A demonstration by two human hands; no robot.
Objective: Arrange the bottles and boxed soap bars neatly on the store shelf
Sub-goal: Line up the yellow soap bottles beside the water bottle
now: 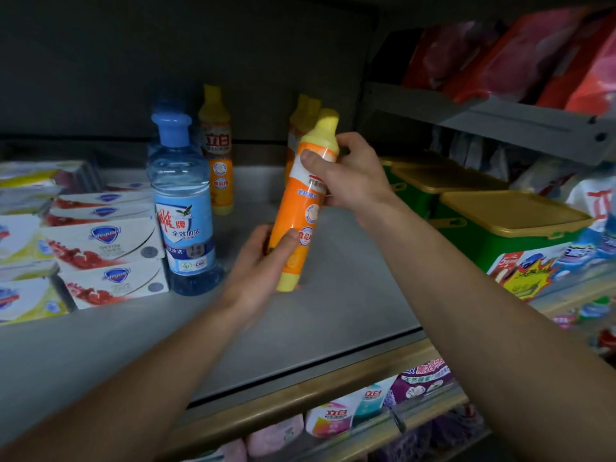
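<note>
The person holds one orange bottle (301, 208) with both hands, just above the grey shelf (333, 311). The left hand (263, 261) wraps around the low end of the bottle, with the thumb lying across the front. The right hand (350, 175) pinches the top part, just under the yellow cap, with the thumb on the white band. The bottle leans a little, cap tipped to the right, and it is hard to say if its bottom touches the shelf yet. The job now looks like standing this bottle up in a tidy row. Two more orange bottles (300, 128) stand at the back, partly hidden behind the one in the hands, and another orange bottle (216, 151) stands further left, behind the big blue bottle (183, 208). To do it well, the person should first tip the bottle straight, then set its flat bottom down in front of the two at the back (the open bit of shelf there looks like a good spot). The label with the words should face out to the front. It is best to let go slowly, low hand first, so the tall, thin bottle does not wobble and knock the others. The soap boxes (110, 258) sit stacked on the left, just beside the blue bottle.
</note>
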